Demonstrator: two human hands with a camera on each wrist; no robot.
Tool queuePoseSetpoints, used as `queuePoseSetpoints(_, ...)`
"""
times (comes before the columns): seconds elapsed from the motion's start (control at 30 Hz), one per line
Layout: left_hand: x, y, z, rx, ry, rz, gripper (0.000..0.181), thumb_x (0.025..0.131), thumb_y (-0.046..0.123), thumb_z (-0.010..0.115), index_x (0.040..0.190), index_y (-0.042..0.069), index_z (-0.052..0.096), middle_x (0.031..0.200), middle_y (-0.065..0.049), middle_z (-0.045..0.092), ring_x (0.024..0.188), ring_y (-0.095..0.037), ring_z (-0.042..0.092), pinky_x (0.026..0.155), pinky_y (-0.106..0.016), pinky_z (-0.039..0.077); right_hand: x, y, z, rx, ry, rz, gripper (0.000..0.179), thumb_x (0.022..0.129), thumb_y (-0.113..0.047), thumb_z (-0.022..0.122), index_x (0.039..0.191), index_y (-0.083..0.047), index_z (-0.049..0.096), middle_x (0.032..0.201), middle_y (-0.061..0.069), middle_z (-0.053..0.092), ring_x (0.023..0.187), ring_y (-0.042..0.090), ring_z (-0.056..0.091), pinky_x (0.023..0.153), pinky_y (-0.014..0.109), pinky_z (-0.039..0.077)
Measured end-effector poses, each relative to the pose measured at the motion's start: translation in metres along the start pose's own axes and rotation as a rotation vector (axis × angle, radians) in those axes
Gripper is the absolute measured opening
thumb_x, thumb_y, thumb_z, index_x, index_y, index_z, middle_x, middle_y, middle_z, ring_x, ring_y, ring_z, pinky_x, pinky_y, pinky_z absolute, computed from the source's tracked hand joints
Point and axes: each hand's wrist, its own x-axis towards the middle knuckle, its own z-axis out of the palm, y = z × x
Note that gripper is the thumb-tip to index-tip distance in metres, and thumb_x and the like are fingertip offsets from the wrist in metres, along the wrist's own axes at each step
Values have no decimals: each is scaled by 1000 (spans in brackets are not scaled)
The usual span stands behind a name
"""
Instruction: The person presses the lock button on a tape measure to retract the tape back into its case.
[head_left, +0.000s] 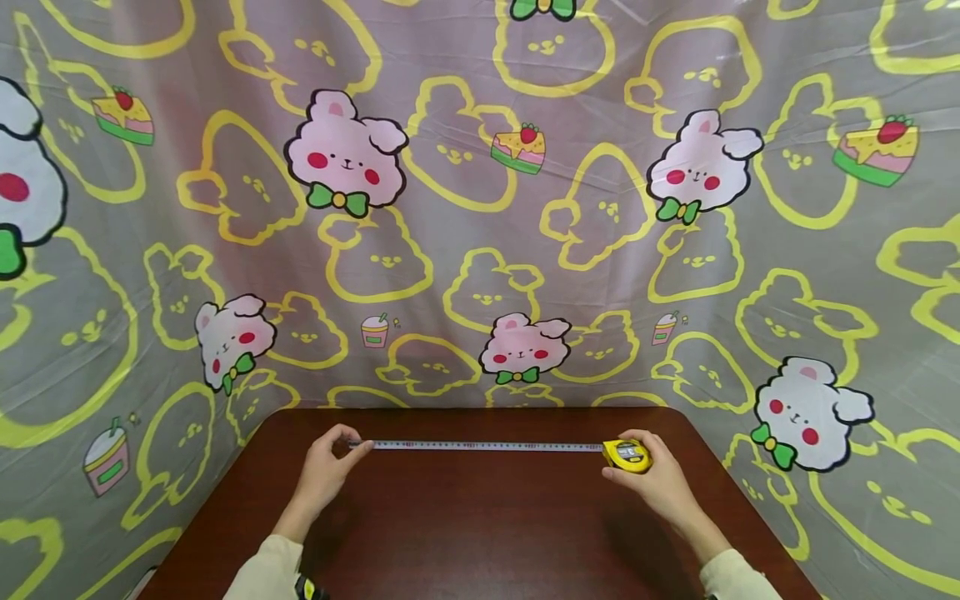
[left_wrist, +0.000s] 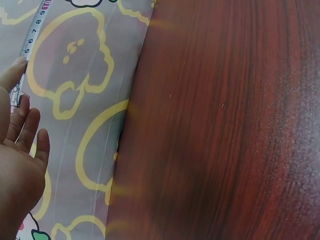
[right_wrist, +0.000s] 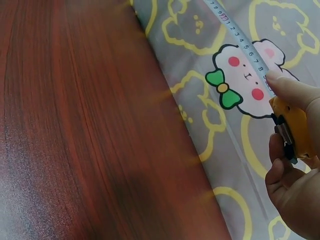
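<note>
A yellow tape measure is gripped in my right hand, its case between thumb and fingers. The white blade runs out leftward, straight and nearly level, in the air over the table. At its free end my left hand pinches the blade between thumb and fingers. In the left wrist view the blade shows black numbers, and the other fingers of that hand stand loosely bent. The right wrist view shows the yellow case partly hidden behind the right hand.
Below the hands lies a dark reddish-brown wooden table with rounded far corners. A grey curtain printed with rabbits, cakes and cups hangs behind it and along both sides, close to the table's edges.
</note>
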Motion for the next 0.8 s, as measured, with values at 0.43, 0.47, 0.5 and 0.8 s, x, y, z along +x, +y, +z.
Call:
queuePoseSetpoints(0.43,0,2,4,-17,-18,0,24,92,26,82,95,9,65,90,-3,61,86,-21,54,75,-31,44,1,-5,7,23,-8,7,64,77,-24,94,128,-10,59,117,11,55,99,26,53,78,33,48)
queuePoseSetpoints(0.47,0,1,3,-16,-15,0,24,91,26,83,95,9,65,90,-3,61,85,-21,54,75,-30,44,1,-4,8,24,-6,4,63,76,-24,94,128,-11,59,116,11,55,99,26,53,78,33,48)
queuePoseSetpoints(0.5,0,1,3,-13,-13,1,24,91,26,83,95,9,65,90,-2,61,85,-21,54,75,-29,44,1,-4,9,24,-2,0,63,76,-24,95,127,-11,60,116,10,55,99,26,53,79,33,47)
queuePoseSetpoints(0.8,0,4,5,-15,-20,14,22,92,23,82,95,10,65,90,-3,62,85,-21,55,74,-29,45,2,-7,11,37,-13,16,65,76,-27,95,129,-10,59,118,10,55,100,26,54,79,32,49)
